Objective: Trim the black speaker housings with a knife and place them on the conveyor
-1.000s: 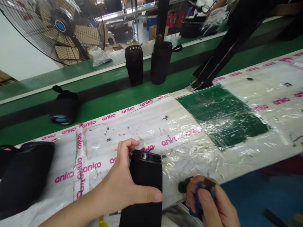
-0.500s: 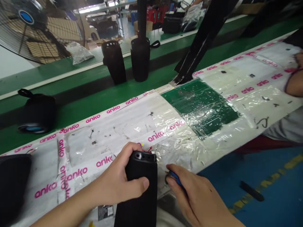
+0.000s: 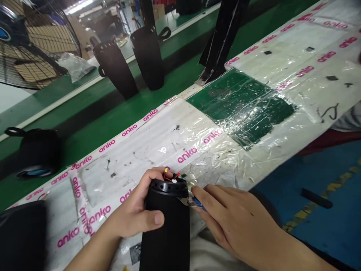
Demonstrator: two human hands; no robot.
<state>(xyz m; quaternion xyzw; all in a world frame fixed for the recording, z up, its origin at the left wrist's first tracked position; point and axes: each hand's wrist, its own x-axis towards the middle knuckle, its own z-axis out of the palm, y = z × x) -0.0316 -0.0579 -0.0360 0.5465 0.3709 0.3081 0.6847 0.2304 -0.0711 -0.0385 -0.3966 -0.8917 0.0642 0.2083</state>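
My left hand [image 3: 138, 209] is wrapped around the upper part of a black, cloth-covered cylindrical speaker [image 3: 167, 233], its thumb lying along the front. The speaker stands tilted, with a hard black rim [image 3: 169, 187] pierced by small holes at its top. Thin wires [image 3: 172, 176] with red, yellow and white connector ends stick out of that opening. In my right hand [image 3: 237, 216] is a utility knife [image 3: 197, 203] with a blue handle, most of it hidden by the fingers. Its blade meets the speaker's right side just below the rim.
Behind the bench covered with "anko" printed sheeting [image 3: 135, 150], two black cylinders [image 3: 149, 58] stand on a green belt [image 3: 84, 128]. A rounded black speaker [image 3: 38, 152] lies at left. Another dark object [image 3: 22, 237] fills the lower left. A fan [image 3: 34, 45] is at upper left.
My right hand has brought the knife leftward against the speaker just below its rim. The speaker's top has turned, showing more of the rim and wires. The camera view has shifted.
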